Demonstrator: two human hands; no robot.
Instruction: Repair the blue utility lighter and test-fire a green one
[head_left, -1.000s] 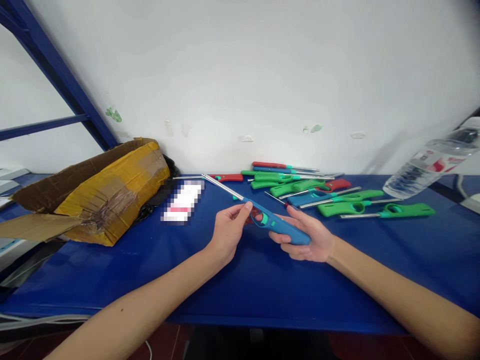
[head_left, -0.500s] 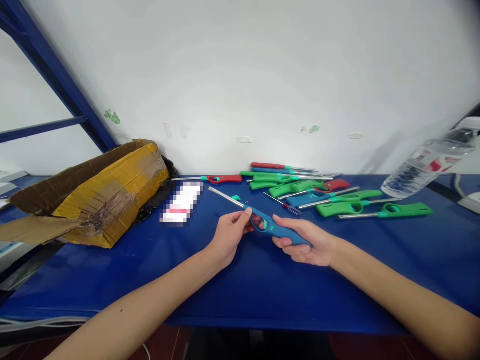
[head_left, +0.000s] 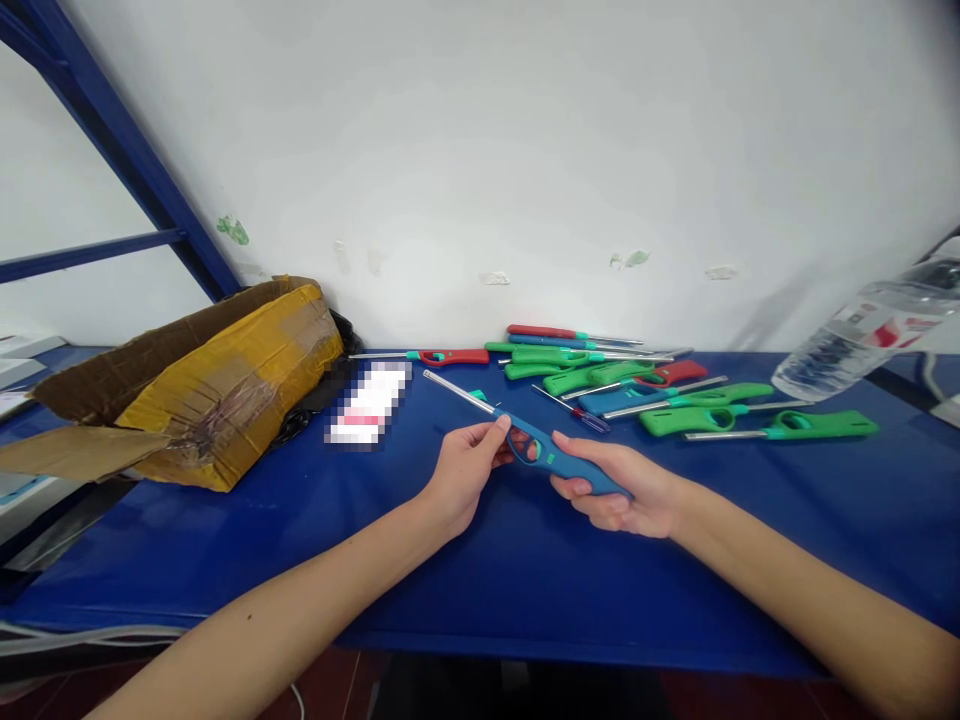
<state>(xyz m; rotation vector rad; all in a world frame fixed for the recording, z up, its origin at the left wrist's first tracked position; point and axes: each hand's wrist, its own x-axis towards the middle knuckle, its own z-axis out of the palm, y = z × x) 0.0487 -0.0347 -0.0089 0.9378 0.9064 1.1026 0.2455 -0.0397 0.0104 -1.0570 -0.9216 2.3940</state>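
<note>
Keeping blue lighter (head_left: 564,464) steady is best: L hand (head_left: 466,470) pinches it nr metal tube (head_left: 459,391), R hand (head_left: 630,490) grips handle (head_left: 596,477); tube should point away from both.

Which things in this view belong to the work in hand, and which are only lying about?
In the work:
blue lighter, held by left hand and right hand
probably also: other lighters, screwdriver

Apparently just lying about:
bottle
box
</note>
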